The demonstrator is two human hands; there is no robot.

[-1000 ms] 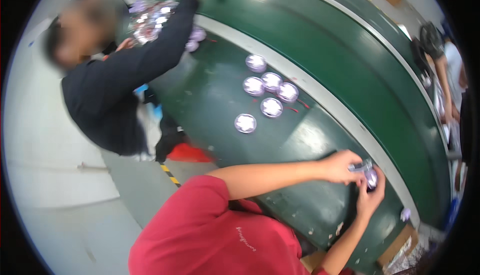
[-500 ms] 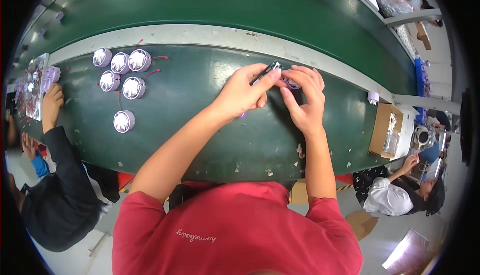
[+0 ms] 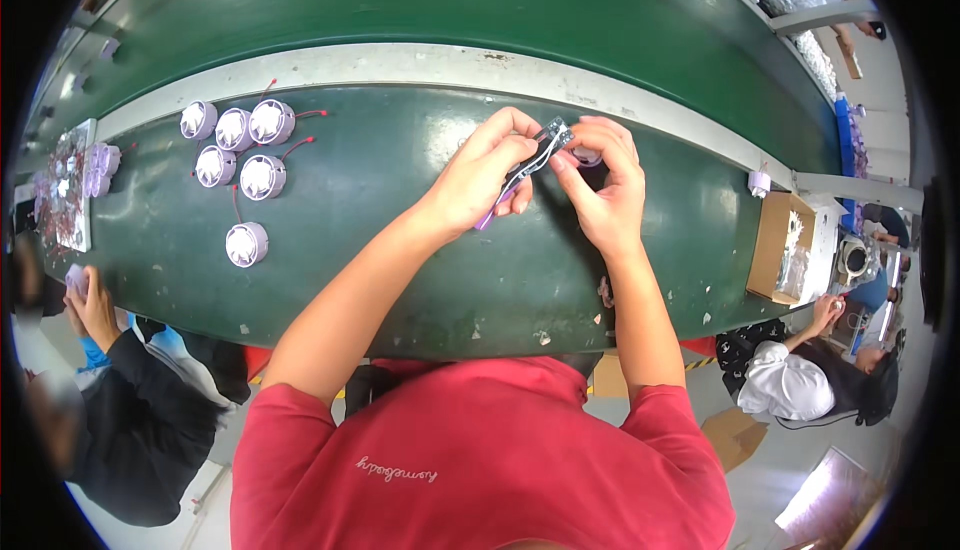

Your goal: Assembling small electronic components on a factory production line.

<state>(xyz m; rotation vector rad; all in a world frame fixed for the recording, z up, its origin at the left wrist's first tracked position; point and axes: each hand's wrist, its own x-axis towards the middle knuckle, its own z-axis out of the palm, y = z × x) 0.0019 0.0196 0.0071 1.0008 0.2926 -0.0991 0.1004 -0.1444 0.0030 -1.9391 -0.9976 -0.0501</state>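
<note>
Over the green bench [image 3: 420, 300], my two hands meet in front of me. My left hand [image 3: 472, 178] is closed around a narrow dark part with white wires [image 3: 546, 150], which looks like a circuit board; a purple strip [image 3: 487, 219] sticks out below the fingers. My right hand [image 3: 615, 185] has its fingers curled around a small round lilac piece [image 3: 588, 157], mostly hidden by the fingers. Its fingertips touch the upper end of the dark part. To the left stand several lilac round fan units [image 3: 263, 178] with white blades, some showing thin red wires.
A pale rail [image 3: 400, 65] runs behind the bench. At right are an open cardboard box [image 3: 775, 250] and a small lilac piece [image 3: 759, 183]. A tray of parts [image 3: 75, 190] lies far left. One co-worker [image 3: 140, 420] sits left, another [image 3: 790, 385] right.
My left hand has turned slightly, so more of the dark part, its wires and the purple strip show. The left co-worker's hand has drawn back from the lilac parts toward the bench edge.
</note>
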